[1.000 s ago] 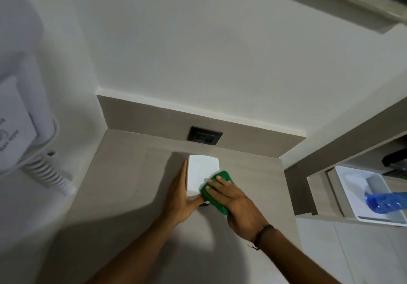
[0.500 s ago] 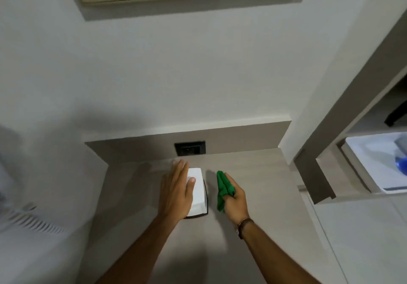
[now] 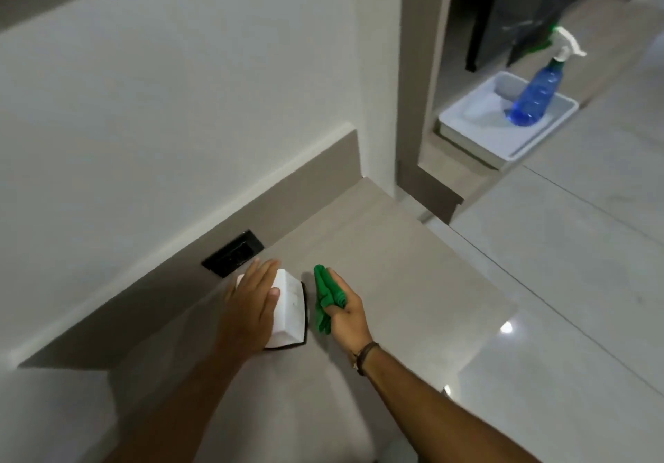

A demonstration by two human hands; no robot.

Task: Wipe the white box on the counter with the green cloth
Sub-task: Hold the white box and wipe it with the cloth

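Right hand (image 3: pixel 346 313) grip is closed on green cloth (image 3: pixel 325 297), just beside white box (image 3: pixel 289 310), which lies to its left, long axis parallel. Left hand (image 3: pixel 251 304) lies flat, fingers extended, on box.

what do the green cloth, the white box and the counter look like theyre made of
Green cloth: soft fabric, perhaps microfibre; it bunches in folds. White box: probably smooth plastic, with crisp edges and an even matte white. Counter: likely laminate or stone-look board, flat, matte beige with faint streaks.
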